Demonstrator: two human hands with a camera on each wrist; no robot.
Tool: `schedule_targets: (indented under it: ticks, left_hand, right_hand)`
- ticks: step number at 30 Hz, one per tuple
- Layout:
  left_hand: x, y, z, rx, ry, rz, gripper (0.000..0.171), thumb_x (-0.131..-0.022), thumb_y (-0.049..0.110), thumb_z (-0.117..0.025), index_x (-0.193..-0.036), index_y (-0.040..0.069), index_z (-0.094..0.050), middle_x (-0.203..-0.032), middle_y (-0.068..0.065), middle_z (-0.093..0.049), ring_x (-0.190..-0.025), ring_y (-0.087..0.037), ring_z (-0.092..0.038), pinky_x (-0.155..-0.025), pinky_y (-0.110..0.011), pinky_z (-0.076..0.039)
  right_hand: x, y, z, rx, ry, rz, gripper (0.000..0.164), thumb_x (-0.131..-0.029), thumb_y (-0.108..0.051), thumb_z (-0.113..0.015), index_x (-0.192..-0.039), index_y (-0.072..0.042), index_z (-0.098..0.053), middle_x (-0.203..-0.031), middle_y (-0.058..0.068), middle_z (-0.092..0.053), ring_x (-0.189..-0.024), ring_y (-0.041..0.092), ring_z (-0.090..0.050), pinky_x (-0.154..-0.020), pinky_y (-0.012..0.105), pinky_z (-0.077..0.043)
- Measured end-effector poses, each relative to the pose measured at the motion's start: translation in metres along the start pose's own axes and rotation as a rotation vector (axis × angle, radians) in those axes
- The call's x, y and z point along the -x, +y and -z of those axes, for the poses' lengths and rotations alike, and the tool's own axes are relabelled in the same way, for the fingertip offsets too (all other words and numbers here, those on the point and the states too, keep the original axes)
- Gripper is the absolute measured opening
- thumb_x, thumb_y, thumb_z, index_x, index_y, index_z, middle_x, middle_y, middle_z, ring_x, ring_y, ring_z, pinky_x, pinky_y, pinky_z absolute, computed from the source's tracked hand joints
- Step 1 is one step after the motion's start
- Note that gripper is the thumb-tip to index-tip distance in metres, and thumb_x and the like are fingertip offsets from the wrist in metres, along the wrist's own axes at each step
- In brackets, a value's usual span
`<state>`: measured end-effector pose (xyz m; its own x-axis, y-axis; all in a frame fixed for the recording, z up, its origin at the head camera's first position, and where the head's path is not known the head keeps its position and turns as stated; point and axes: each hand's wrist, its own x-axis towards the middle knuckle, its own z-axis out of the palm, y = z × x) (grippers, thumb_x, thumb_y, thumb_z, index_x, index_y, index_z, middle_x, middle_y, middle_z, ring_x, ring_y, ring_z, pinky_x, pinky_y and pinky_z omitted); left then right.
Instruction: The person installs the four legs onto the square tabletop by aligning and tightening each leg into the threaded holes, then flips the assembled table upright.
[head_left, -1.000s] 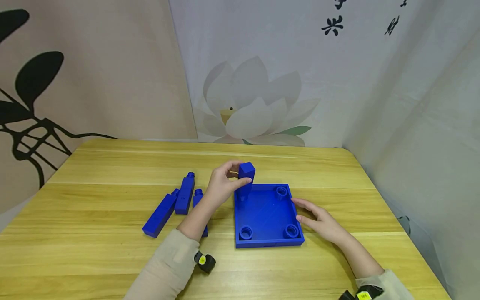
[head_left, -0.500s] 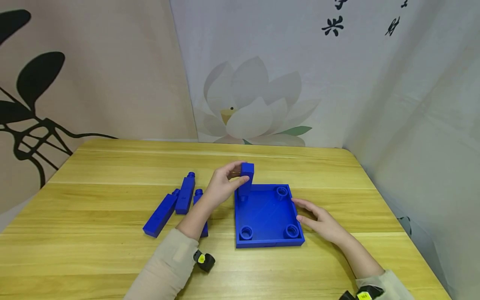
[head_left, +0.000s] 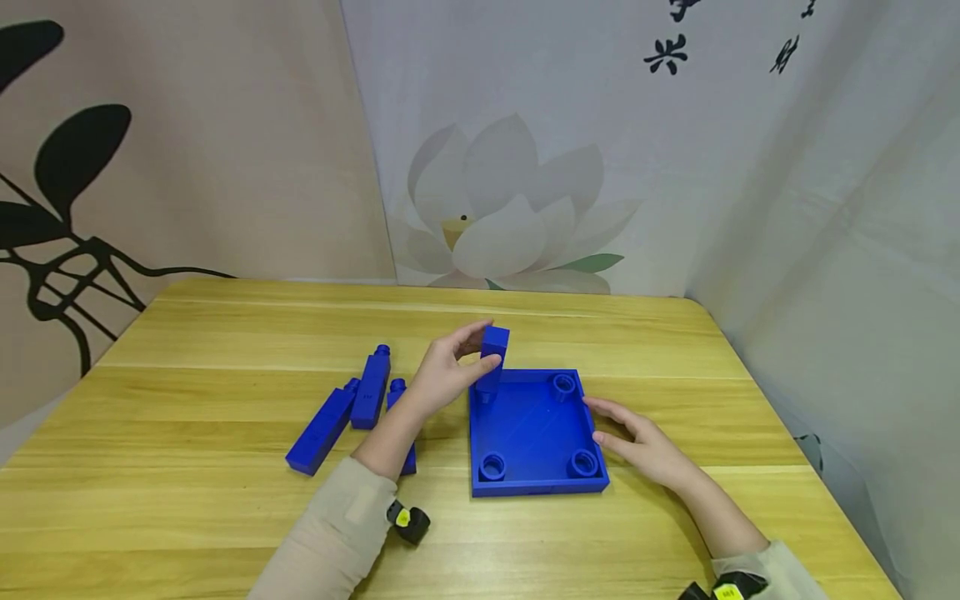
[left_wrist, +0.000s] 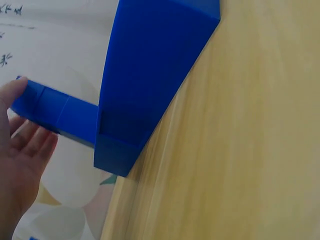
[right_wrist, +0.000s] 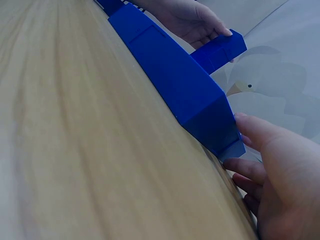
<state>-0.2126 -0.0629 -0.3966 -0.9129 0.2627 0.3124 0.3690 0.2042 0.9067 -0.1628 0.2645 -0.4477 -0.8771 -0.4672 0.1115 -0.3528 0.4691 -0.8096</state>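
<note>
In the head view a shallow square blue tray lies on the table, with round threaded sockets at its corners. A blue square post stands upright at the tray's far left corner, its narrow lower end at that corner's socket. My left hand pinches the post near its top between thumb and fingers; the left wrist view shows this grip on the post too. My right hand touches the tray's right side with its thumb and fingertips. How deep the post sits in the socket is hidden.
Several more items surround this: three blue posts with threaded ends lie left of the tray, namely a tilted post, a middle post and a post partly behind my left forearm. A printed curtain hangs behind the wooden table.
The held post has straightened from a slight turn and tilt to face more squarely forward. My left fingers have shifted a little on it. My right hand and the tray have stayed put.
</note>
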Motion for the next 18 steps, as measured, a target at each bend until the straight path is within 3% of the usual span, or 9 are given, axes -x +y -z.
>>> schedule_targets:
  ticks: [8, 13, 18]
  left_hand:
    - [0.000, 0.008, -0.009, -0.098, 0.194, -0.031, 0.060, -0.076, 0.025, -0.083, -0.128, 0.007, -0.058, -0.113, -0.005, -0.062, -0.103, -0.020, -0.058, -0.093, -0.035, -0.047]
    - [0.001, 0.011, -0.014, -0.108, 0.252, -0.044, 0.055, -0.073, 0.023, -0.085, -0.120, 0.006, -0.062, -0.108, -0.005, -0.064, -0.098, -0.019, -0.059, -0.088, -0.038, -0.050]
    - [0.002, 0.012, -0.018, -0.118, 0.294, -0.033, 0.051, -0.073, 0.023, -0.086, -0.115, 0.005, -0.064, -0.105, -0.004, -0.063, -0.095, -0.020, -0.058, -0.085, -0.043, -0.051]
  right_hand:
    - [0.000, -0.002, 0.001, -0.014, -0.008, 0.003, 0.047, -0.098, -0.019, -0.058, -0.142, -0.010, -0.046, -0.143, 0.010, -0.046, -0.132, 0.029, -0.038, -0.107, 0.034, -0.032]
    - [0.001, -0.004, 0.002, -0.033, -0.013, 0.007, 0.047, -0.097, -0.016, -0.058, -0.142, -0.009, -0.046, -0.143, 0.010, -0.046, -0.132, 0.027, -0.038, -0.107, 0.043, -0.031]
    - [0.001, -0.005, 0.002, -0.030, -0.011, 0.008, 0.047, -0.097, -0.016, -0.058, -0.142, -0.009, -0.046, -0.143, 0.010, -0.046, -0.132, 0.027, -0.038, -0.107, 0.043, -0.031]
